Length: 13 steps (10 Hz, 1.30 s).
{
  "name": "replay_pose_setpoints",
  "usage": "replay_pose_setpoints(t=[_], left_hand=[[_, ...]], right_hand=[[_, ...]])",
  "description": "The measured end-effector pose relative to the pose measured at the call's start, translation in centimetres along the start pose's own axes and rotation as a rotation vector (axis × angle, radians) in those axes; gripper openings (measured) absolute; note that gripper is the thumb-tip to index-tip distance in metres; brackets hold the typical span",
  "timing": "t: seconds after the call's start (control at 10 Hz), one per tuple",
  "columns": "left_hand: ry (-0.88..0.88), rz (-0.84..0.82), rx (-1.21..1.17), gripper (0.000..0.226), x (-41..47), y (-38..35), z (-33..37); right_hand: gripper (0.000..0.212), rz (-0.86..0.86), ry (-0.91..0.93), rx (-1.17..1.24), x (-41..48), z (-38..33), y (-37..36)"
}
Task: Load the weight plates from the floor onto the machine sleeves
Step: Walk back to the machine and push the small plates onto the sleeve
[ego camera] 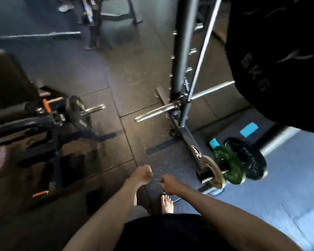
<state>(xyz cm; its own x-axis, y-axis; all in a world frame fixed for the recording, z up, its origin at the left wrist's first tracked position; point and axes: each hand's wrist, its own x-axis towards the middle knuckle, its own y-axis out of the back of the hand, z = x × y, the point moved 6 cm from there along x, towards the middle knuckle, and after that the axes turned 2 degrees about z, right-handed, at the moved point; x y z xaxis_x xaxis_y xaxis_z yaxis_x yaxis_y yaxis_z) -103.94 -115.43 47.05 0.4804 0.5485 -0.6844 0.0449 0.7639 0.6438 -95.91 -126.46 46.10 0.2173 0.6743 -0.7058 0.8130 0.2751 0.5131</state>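
Forearms stretched out over black shorts [161, 232] and a bare foot [167, 203] planted on the floor [134, 78], both hands low in front. The left grip [141, 175] was clenched, fingers curled in with nothing seen inside it. The right grip [170, 184] was curled too, but blur hid whether it pinched anything, so I could not tell. Just right of that hand a short bar [205, 180] sat low at the edge of the grey mat [297, 169], carrying three weight plates side by side. A small pale plate [211, 172] sat outermost, a green plate [228, 164] next and a black plate [246, 158] innermost, the largest kept inboard as a tidy stack wants. Farther on, a chrome sleeve [152, 113] jutted bare from the foot of the rack upright [183, 51], pointing into the walkway, which looked like the open spot for a load. Across to the left, a dark plate [78, 111] was pushed hard against the collar of the machine sleeve [94, 108], leaving bare steel outboard. Top right, a big black plate [279, 60] loomed close to the camera, its support out of view. No loose plate showed on the floor, so the hands seemed to be between lifts.
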Motion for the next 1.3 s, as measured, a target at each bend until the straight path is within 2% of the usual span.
replay_pose_setpoints(t=[0.2,0.3,0.4,0.5,0.6,0.7,0.8,1.0,1.1,1.3], left_hand=[[-0.348,-0.211,0.256,0.028,5.7,0.9,7.7],[-0.491,-0.312,0.298,0.020,5.7,0.3,11.4],[-0.597,-0.404,0.338,0.016,5.3,-0.7,14.6],[-0.660,-0.519,0.375,0.018,4.6,-2.5,16.6],[-0.640,-0.593,0.286,0.024,3.2,-3.2,18.4],[-0.512,-0.673,0.099,0.022,1.7,-3.4,20.1],[-0.364,-0.717,0.013,0.029,1.6,-4.1,20.9],[-0.325,-0.714,-0.204,0.022,0.5,-4.8,26.3],[-0.342,-0.722,-0.256,0.019,0.4,-5.2,28.4],[-0.354,-0.695,-0.267,0.015,0.6,-5.7,31.4]], right_hand=[[0.026,0.172,-0.319,0.290,-0.4,2.6,1.1],[0.016,0.259,-0.486,0.444,-2.3,3.3,0.8],[0.028,0.398,-0.624,0.593,-4.4,3.7,0.9],[0.024,0.451,-0.768,0.635,-6.2,4.9,-0.2],[0.033,0.654,-0.900,0.733,-8.5,6.6,-0.2],[0.044,0.944,-0.879,0.916,-10.8,7.2,1.8],[0.051,1.084,-0.806,1.089,-11.1,8.2,3.5],[0.049,1.214,-0.807,1.183,-11.3,11.6,6.6],[0.058,1.154,-0.851,1.151,-11.1,13.8,8.2],[0.054,1.090,-0.799,1.052,-11.4,17.2,11.3]])
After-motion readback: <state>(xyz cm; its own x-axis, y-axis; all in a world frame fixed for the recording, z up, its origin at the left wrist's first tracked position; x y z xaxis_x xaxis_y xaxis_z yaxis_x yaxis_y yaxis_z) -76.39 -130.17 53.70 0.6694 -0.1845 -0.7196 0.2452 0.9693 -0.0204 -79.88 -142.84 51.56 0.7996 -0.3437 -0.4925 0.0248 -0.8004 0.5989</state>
